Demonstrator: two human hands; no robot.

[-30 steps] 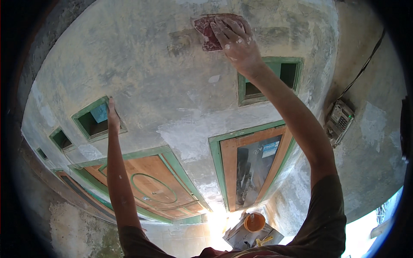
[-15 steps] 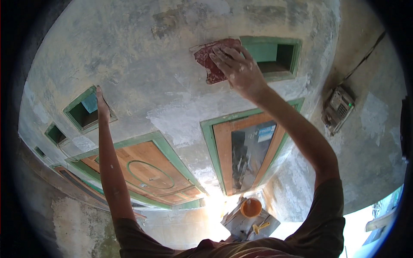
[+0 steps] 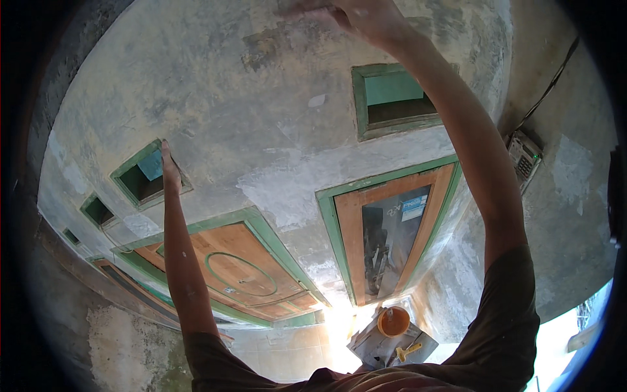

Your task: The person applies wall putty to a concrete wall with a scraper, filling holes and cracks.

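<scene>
At the top edge, my right hand (image 3: pixel 373 23) is closed on a reddish-brown sheet of sandpaper (image 3: pixel 310 9), held against the grey plastered wall (image 3: pixel 274 124). The sheet and fingertips are blurred and partly cut off by the picture's edge. Lower on the left, my left hand (image 3: pixel 171 171) rests at the right side of a small green-framed opening (image 3: pixel 140 175). It shows edge-on with its visible finger stretched upward; the other fingers are hidden. White dust marks my forearm. Pale patches and darker stains cover the wall.
A larger green-framed opening (image 3: pixel 398 98) lies beside my right forearm. Below are a wooden door (image 3: pixel 241 268) and a glazed one (image 3: pixel 395 235). An orange bucket (image 3: pixel 394 321) and yellow-handled brush (image 3: pixel 410 353) stand on a board. A meter box (image 3: pixel 524 157) hangs at right.
My right hand has moved up the wall with the sandpaper, away from beside the larger opening, uncovering a pale spot there. My left hand keeps its place at the small opening; the view has shifted slightly.
</scene>
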